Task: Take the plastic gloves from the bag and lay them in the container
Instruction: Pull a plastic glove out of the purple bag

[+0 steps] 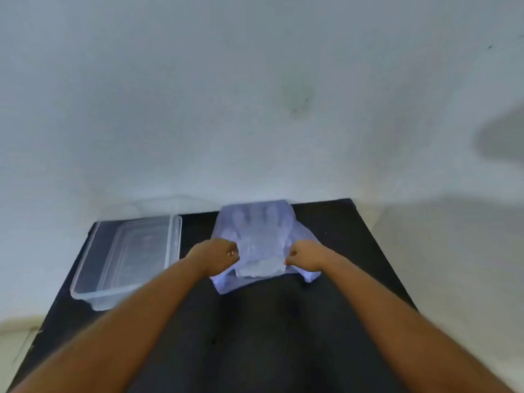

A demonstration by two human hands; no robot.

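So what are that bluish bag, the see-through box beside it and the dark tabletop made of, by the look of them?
The bag looks like thin, soft plastic film: translucent, crinkled, the gloves' finger shapes showing through. The container looks like clear rigid plastic, glossy, with a moulded rim. The table is matte black; its material cannot be told.

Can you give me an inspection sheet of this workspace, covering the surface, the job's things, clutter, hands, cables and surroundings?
Surface: black matte tabletop, set against a wall.
Job's things: translucent bluish plastic bag lies in the middle of the table; clear plastic gloves show through it, still inside. Clear rectangular plastic container sits on the table's left part, lid off, apparently nothing in it.
Clutter: nothing seen.
Hands: left hand and right hand each pinch the bag's near edge, one on each side.
Cables: nothing seen.
Surroundings: pale grey-white wall with a faint stain; dark blurred shape at the right edge, cannot tell what.
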